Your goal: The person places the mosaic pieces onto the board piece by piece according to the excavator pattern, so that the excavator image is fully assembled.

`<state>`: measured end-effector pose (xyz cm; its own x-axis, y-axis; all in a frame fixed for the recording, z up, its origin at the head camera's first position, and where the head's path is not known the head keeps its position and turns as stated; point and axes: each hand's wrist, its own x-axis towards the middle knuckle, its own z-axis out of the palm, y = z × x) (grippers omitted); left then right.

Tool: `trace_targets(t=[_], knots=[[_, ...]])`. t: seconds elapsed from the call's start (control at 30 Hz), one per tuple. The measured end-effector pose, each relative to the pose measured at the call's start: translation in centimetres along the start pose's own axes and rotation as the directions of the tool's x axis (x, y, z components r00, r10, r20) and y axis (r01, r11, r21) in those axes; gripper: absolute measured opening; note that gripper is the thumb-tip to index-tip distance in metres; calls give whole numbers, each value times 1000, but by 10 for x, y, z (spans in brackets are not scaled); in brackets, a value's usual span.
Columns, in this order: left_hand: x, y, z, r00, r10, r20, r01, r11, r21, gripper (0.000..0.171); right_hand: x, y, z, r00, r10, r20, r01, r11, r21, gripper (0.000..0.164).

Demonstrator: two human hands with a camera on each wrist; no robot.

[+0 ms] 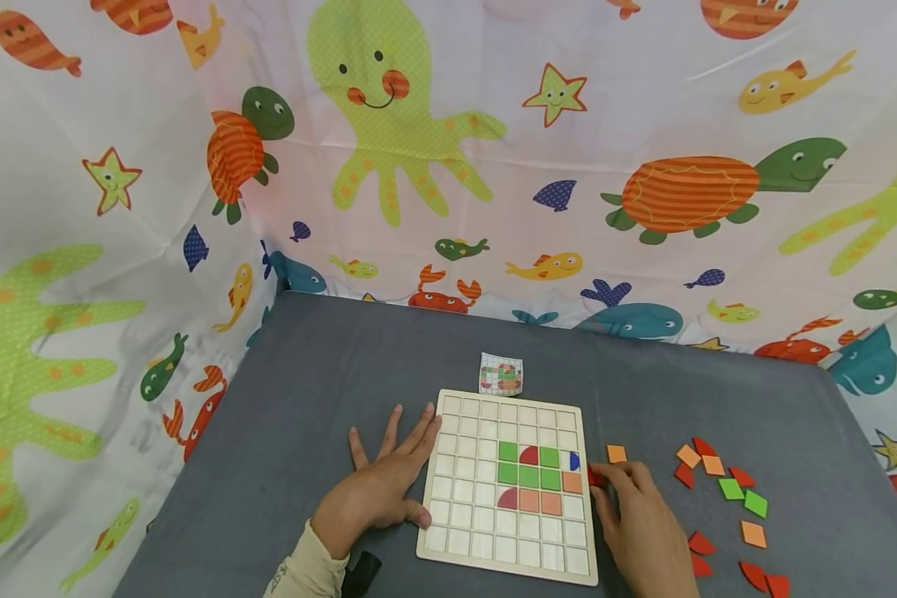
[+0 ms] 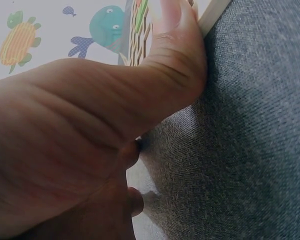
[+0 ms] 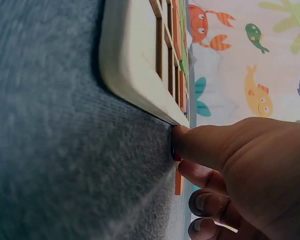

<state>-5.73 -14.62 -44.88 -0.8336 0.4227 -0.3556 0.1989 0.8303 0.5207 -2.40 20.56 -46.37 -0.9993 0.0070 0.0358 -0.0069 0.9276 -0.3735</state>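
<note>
A pale wooden grid board [image 1: 459, 542] lies on the grey cloth, with green, salmon and dark red tiles and one blue-and-white tile in some of its squares. My left hand [image 1: 377, 492] steadies its left edge, fingers spread straight, the thumb [image 2: 177, 55] against the side in the left wrist view. Just off the right edge, my right hand [image 1: 638, 519] pinches a small red piece [image 1: 595, 477] between thumb and fingers, low at the cloth. Only a sliver of that piece shows in the right wrist view; the fingers hide its full shape.
A small printed pattern card [image 1: 501, 374] touches the board's far edge. One orange square [image 1: 616, 453] lies beyond my right hand. Loose red, orange and green pieces [image 1: 753, 533] are scattered farther right. A dark object [image 1: 361, 573] sits by my left wrist. Sea-animal curtains [image 1: 433, 241] enclose the table.
</note>
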Motion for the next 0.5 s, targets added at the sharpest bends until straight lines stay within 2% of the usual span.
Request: trace_targets(t=[0.3, 0.5], knots=[[-1, 3, -1, 1000, -10, 2, 10, 1000, -1, 136, 2, 6, -7, 991, 43, 126, -42, 999, -8, 35], [3, -7, 7, 1000, 28, -12, -28, 999, -24, 139, 1, 11, -7, 980, 69, 187, -65, 998, -27, 36]])
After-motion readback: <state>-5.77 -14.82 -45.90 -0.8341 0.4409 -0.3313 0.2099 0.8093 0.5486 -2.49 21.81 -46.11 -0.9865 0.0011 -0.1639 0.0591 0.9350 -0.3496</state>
